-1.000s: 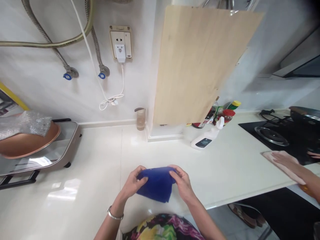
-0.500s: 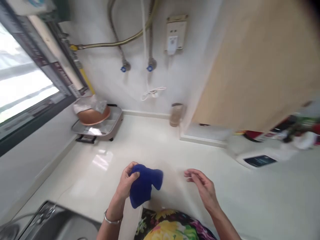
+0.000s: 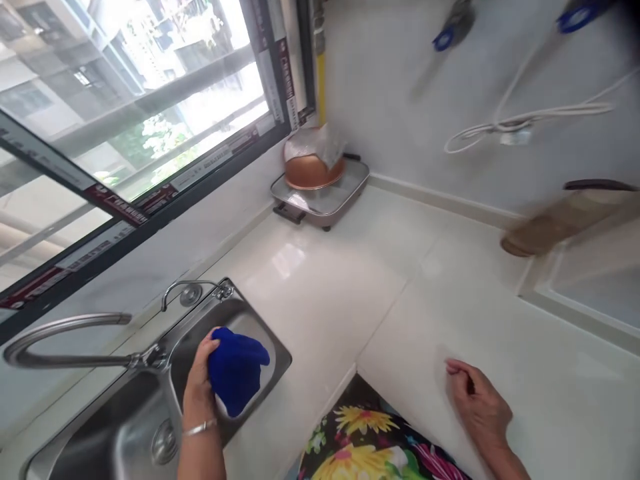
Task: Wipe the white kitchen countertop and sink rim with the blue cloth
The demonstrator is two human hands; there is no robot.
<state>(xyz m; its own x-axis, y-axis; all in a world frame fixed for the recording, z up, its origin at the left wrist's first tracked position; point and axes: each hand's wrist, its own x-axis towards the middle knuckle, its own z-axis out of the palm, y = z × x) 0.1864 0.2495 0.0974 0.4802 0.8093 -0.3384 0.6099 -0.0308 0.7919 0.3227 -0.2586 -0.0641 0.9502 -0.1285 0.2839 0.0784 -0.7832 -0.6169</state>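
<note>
My left hand [image 3: 199, 390] grips a bunched blue cloth [image 3: 235, 370] and holds it over the steel sink [image 3: 125, 427] at the lower left. A bracelet shows on that wrist. My right hand [image 3: 477, 403] rests on the white counter [image 3: 380, 280] at the lower right, fingers loosely curled, with nothing in it.
A curved tap [image 3: 70, 340] reaches over the sink below a large window [image 3: 110, 120]. A copper bowl [image 3: 313, 167] sits on a metal tray [image 3: 325, 197] in the far corner. A brownish jar [image 3: 565, 223] stands by the wall at right. Hoses and a white cord [image 3: 525, 120] hang on the wall.
The view has swung left, from counter to sink. My left hand has carried the blue cloth over the sink. My right hand let go of it and now rests on the counter.
</note>
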